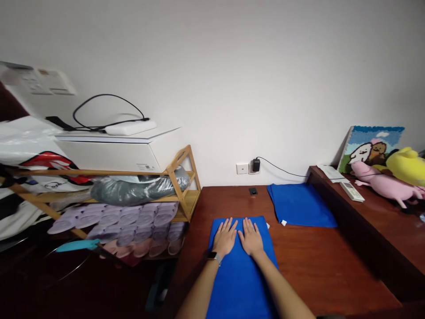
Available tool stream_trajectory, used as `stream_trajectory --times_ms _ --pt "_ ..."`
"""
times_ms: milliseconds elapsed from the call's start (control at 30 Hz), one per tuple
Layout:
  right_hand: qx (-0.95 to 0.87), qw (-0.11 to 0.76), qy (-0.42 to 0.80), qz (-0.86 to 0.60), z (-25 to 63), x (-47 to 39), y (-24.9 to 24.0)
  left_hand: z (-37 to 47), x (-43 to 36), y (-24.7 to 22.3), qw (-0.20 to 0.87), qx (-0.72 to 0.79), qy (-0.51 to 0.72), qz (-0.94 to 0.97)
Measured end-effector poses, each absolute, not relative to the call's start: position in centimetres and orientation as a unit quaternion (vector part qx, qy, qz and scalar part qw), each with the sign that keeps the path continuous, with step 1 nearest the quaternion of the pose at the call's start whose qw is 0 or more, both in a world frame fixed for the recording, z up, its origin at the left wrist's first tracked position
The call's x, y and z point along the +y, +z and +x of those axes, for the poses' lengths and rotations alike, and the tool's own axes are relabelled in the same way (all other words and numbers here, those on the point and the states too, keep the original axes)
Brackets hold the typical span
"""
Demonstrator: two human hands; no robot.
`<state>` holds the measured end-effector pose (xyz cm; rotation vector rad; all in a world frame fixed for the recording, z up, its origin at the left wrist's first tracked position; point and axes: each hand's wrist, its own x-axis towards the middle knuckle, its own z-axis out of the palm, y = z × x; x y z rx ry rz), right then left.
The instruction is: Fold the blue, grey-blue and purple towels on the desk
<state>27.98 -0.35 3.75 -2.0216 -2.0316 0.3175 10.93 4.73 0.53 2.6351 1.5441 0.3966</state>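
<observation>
A blue cloth point(239, 283) lies flat on the brown wooden table point(305, 257), its near end running out of the bottom of the view. Near its far edge my left hand point(226, 238) rests palm down on the fabric, fingers stretched out, a watch on the wrist. Beside it, a little apart, my right hand point(250, 238) also presses flat on the cloth with fingers spread. A small white tag shows at the cloth's right edge. To the right lies a second blue cloth point(302, 204), folded, with a white tag at its front corner.
A wooden shoe rack point(184, 177) with purple slippers point(133, 215) and a white box point(113, 153) stands left. A charger point(256, 165) is plugged in behind the table. On the raised right ledge are a remote point(352, 191), a pink plush toy point(385, 181) and a picture point(372, 146).
</observation>
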Motion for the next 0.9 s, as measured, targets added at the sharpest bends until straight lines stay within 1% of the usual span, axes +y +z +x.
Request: stream_trajectory --times_ms 133,233,367,467,567,667,800,900 --pt "-0.666 0.102 0.097 -0.733 33.1 0.2 3.4 6.4 6.9 0.9 0.031 0.522 0.138 0.841" --pt "-0.654 0.098 0.099 -0.743 35.1 0.7 3.7 5.1 8.1 1.6 0.03 0.531 0.134 0.836" --pt "-0.663 0.115 0.076 -0.736 33.2 0.6 4.4 8.2 6.9 2.1 0.005 0.527 0.15 0.837" --pt "-0.704 0.141 0.059 -0.694 30.4 -0.7 4.1 12.6 3.6 1.2 -0.006 0.518 0.185 0.835" --pt "-0.723 0.13 0.08 -0.674 29.6 -2.5 3.3 14.8 0.4 0.0 0.013 0.522 0.178 0.834" --pt "-0.698 0.117 0.091 -0.701 32.6 -3.9 3.0 12.8 -0.1 0.6 0.03 0.536 0.159 0.828" --pt "-0.637 0.091 0.116 -0.757 37.8 -4.9 4.4 7.6 1.9 3.1 0.056 0.534 0.128 0.834" --pt "-0.621 0.11 0.103 -0.769 37.6 -6.5 5.2 6.9 0.4 3.8 0.043 0.523 0.144 0.839"
